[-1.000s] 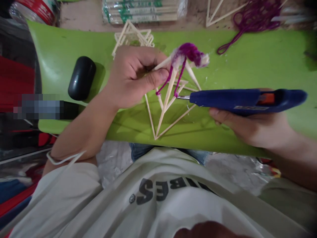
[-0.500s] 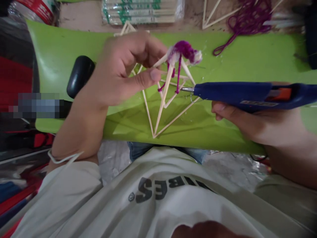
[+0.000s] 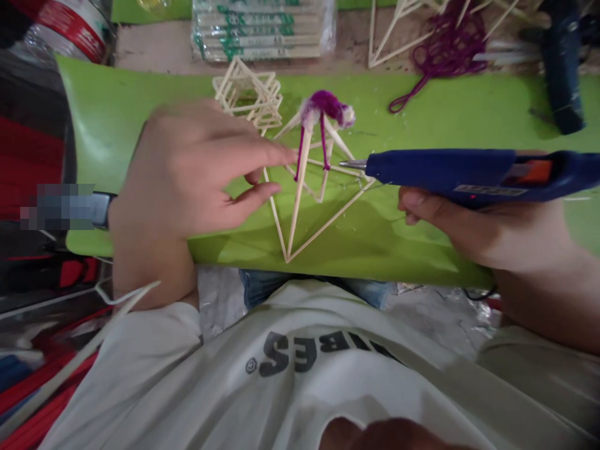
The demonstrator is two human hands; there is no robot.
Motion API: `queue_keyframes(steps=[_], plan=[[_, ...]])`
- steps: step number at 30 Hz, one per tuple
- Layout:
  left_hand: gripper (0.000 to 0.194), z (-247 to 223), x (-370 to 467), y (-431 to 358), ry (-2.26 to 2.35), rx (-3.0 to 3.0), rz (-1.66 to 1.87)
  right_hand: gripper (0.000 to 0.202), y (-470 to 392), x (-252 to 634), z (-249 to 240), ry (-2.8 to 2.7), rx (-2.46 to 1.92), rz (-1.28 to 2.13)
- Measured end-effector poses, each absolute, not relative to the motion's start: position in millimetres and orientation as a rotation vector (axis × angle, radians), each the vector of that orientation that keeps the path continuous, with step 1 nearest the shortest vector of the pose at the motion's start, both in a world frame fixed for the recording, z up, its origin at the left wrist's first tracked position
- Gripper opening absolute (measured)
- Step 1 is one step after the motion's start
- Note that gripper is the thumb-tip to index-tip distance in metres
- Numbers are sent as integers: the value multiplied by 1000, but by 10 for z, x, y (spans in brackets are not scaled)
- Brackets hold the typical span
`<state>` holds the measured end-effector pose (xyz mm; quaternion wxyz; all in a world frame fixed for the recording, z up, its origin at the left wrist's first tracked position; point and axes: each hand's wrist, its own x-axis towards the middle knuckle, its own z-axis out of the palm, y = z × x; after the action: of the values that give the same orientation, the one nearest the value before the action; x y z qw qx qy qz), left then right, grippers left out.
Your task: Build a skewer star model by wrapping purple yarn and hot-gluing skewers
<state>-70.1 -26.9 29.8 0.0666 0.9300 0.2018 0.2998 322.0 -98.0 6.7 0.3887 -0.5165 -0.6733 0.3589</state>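
A pyramid-like frame of pale sticks [image 3: 300, 194] stands on the green mat [image 3: 164, 87], its top wrapped in purple yarn [image 3: 325, 105] and whitish glue. Purple strings hang from that top to a smaller stick shape inside. My left hand [image 3: 201, 169] is at the left of the frame, thumb and index finger apart, fingertips close to a hanging string. Nothing shows between them. My right hand [image 3: 487, 231] is wrapped round a blue glue gun [image 3: 445, 175], whose metal nozzle points left, close to the right-hand string's lower end.
Behind the frame lie another stick structure [image 3: 248, 97] and a plastic pack of sticks [image 3: 262, 28]. Tangled purple yarn [image 3: 450, 47] and more stick frames [image 3: 389, 37] are at the back right, beside a dark tool [image 3: 562, 69]. A red-labelled bottle [image 3: 70, 28] is back left.
My left hand has let go of the frame, moved left and spread its thumb and index finger. The inner shape has shifted, and a gap shows between nozzle and string.
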Motion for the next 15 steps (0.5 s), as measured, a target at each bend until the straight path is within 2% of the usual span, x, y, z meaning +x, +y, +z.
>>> queue_keyframes(steps=[3, 7, 11, 15], plan=[[29, 253, -614, -215, 552, 3081, 911, 6, -978, 3212, 66, -1729, -1309, 903], [25, 159, -590, -152, 574, 3135, 832, 5, -987, 3216, 50, -1731, -1332, 894], [14, 118, -509, -195, 485, 3172, 968, 7, -978, 3191, 30, -1706, -1287, 890], [13, 90, -424, -258, 707, 3059, 1002, 7, -972, 3175, 18, -1703, -1249, 895]])
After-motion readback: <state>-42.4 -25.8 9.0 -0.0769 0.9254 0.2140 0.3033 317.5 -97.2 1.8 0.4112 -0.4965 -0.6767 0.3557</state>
